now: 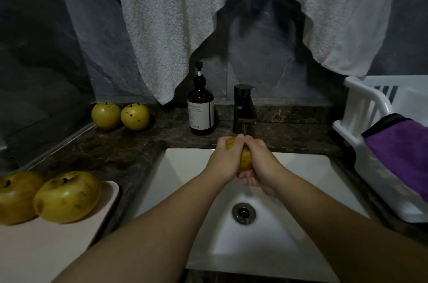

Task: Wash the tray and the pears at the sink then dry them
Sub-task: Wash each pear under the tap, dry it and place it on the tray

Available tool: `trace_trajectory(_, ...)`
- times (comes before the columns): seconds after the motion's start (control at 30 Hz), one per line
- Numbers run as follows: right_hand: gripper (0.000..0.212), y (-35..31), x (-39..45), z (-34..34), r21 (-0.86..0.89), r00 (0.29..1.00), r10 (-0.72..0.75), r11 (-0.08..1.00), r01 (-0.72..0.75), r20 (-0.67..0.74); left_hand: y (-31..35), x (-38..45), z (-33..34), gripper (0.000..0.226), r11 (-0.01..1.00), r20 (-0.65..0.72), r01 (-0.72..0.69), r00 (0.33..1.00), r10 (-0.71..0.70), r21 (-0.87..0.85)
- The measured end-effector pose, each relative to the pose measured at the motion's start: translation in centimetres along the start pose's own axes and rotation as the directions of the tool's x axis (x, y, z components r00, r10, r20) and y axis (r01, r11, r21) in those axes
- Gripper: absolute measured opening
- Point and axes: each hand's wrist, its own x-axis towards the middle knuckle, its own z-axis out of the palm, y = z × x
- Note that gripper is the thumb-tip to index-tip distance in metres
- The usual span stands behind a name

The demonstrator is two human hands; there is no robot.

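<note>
Both hands were wrapped around one pear (244, 159), the left hand (225, 157) cupping it from one side with fingers curled over the top, the right hand (259, 162) clasping the other side and curling underneath. And there it was, held right over the white sink (301, 167), just under the spout of the dark faucet (244, 109), with a thin stream of water coming down onto the fingertips. Only a strip of yellow skin showed between the two palms.

Over on the near left, the pale tray (46, 241) sat on the dark stone counter (129, 150), and two more pears rode on it side by side, the outer one (16, 197) at the frame edge and the inner one (67, 197) touching it. Further back in the left corner, another pair waited on the counter itself, the corner pear (106, 115) just beside its neighbour (135, 116).

An amber pump bottle (201, 109) stood upright just left of the faucet. On the right, a white dish rack (361, 120) held a purple cloth (403, 157) draped over its near edge. A pale towel (185, 16) hung across the wall behind it all. Down in the basin, the metal drain (243, 213) lay open below the hands.
</note>
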Motion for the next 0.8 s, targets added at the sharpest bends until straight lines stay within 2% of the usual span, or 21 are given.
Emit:
trace_trajectory(0.13, 0.036, -0.2, 0.4, -0.8, 0.033, 0.999, -0.024, 0.999, 0.026, -0.033, 0.0, -0.2, -0.1, 0.038, 0.998, 0.127, -0.028, 0.991, 0.035, -0.055)
trace_trajectory(0.3, 0.037, 0.2, 0.3, -0.2, 0.035, 1.000, -0.016, 0.999, 0.016, -0.008, 0.0, 0.1, -0.1, 0.040, 0.998, 0.013, -0.058, 0.998, 0.058, 0.014)
trace_trajectory(0.4, 0.040, -0.2, 0.2, -0.7, -0.019, 0.998, -0.042, 0.999, 0.041, -0.052, -0.1, -0.3, -0.1, 0.037, 0.998, 0.136, -0.044, 0.989, 0.050, -0.053)
trace_trajectory(0.47, 0.038, -0.5, 0.2, -1.1, -0.037, 0.997, -0.039, 0.999, 0.037, -0.059, -0.3, -0.3, 0.1, 0.040, 0.996, 0.153, -0.032, 0.987, 0.044, -0.079)
trace_trajectory(0.57, 0.036, -0.5, -0.1, -1.0, -0.112, 0.995, -0.101, 0.989, 0.100, -0.009, 0.0, -0.5, 0.2, 0.040, 0.986, 0.066, 0.068, 0.996, -0.059, -0.150)
trace_trajectory(0.63, 0.036, -0.6, -0.1, -1.0, -0.203, 0.986, -0.164, 0.966, 0.162, 0.008, 0.3, -0.7, -0.1, 0.040, 0.962, 0.073, 0.151, 0.988, -0.138, -0.227)
trace_trajectory(0.7, 0.036, -0.8, -0.2, -1.1, -0.184, 0.990, -0.139, 0.973, 0.137, -0.001, 0.4, -0.6, -0.6, 0.039, 0.976, 0.084, 0.104, 0.993, -0.089, -0.193)
trace_trajectory(0.8, 0.047, -1.0, -0.5, -1.3, -0.113, 0.999, 0.008, 0.994, -0.005, 0.031, 0.2, -0.1, -0.8, 0.035, 0.992, 0.046, -0.078, 0.995, 0.083, -0.103)
